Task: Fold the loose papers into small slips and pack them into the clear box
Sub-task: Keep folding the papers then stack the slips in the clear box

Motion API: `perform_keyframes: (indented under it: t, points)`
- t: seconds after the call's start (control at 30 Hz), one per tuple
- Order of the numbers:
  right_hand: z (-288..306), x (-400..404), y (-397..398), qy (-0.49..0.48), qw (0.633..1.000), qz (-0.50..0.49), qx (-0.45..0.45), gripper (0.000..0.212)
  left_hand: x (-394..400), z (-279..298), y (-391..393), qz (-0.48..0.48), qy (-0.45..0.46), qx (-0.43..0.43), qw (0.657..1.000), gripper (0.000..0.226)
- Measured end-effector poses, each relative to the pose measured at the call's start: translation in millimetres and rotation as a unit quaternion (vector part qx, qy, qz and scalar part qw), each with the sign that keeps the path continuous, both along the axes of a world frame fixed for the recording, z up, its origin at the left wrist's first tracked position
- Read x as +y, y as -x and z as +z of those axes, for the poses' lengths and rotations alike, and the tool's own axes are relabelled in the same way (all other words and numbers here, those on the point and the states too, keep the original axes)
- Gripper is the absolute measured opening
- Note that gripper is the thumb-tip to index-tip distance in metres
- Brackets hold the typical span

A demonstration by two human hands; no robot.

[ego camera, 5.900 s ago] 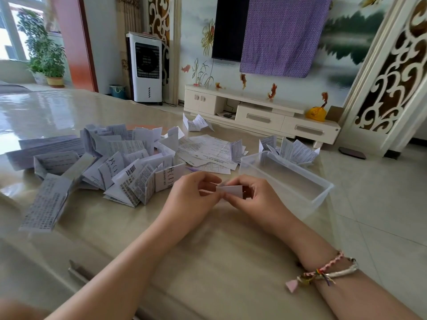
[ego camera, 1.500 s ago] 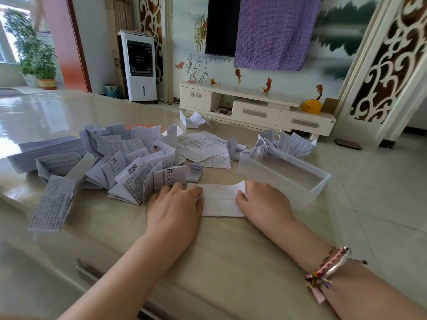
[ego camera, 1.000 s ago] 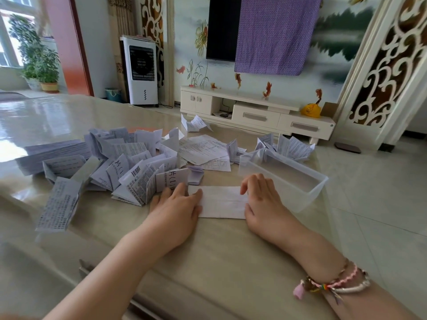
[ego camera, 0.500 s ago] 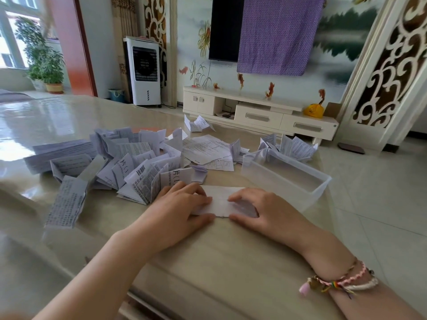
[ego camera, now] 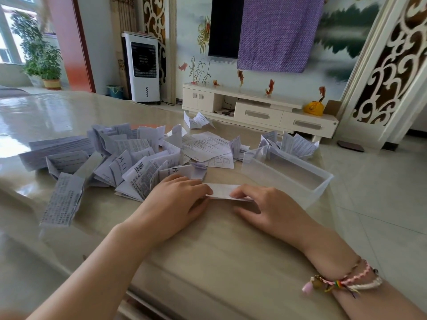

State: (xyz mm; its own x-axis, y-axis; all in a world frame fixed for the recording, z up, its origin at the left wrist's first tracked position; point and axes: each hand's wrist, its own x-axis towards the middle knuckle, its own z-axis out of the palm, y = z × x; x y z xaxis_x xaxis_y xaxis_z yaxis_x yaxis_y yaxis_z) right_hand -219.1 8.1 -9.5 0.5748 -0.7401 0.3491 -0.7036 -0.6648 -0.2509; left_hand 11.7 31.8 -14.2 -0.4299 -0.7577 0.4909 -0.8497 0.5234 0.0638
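Pressing a thin, light paper strip [ego camera: 223, 191] flat on the glossy bench [ego camera: 208, 250] at frame centre, the left hand [ego camera: 175, 202] and right hand [ego camera: 265, 209] pinch its ends with curled fingers, where the limp sheet likely creases best, beside the clear box [ego camera: 286, 174].

Glossy beige table [ego camera: 208, 262] in a tiled room. Far wall: painted mural, dark TV [ego camera: 225, 26] half covered by purple cloth [ego camera: 277, 33]. White low cabinet [ego camera: 258, 107] below. White air cooler [ego camera: 142, 65] left; potted plant [ego camera: 39, 51] by bright window.
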Motion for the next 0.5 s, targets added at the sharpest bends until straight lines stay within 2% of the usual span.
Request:
perform_keyframes:
  t: [0.07,0.17,0.23,0.37,0.5]
  points:
    - [-0.8,-1.1,1.4,-0.011,0.998,-0.018,-0.054,0.009,1.9,1.5,1.0,0.004,-0.005,0.025,1.000,0.021]
    - [1.3,-0.5,0.6,-0.077,0.984,-0.039,-0.157,0.013,7.7,2.5,7.5,0.048,-0.059,0.158,0.985,0.014]
    - [1.8,-2.4,-3.0,-0.119,0.972,-0.062,-0.192,0.016,10.2,0.4,13.6,0.077,-0.101,0.220,0.967,0.011]
    - [-3.8,-14.8,-9.4,-0.123,0.969,-0.135,-0.167,0.025,5.5,-7.6,22.5,0.130,-0.131,0.263,0.947,0.007]
    - [-5.3,-21.7,-16.1,-0.115,0.972,-0.183,-0.092,0.026,-0.4,-10.6,28.2,0.191,-0.152,0.236,0.941,0.029]
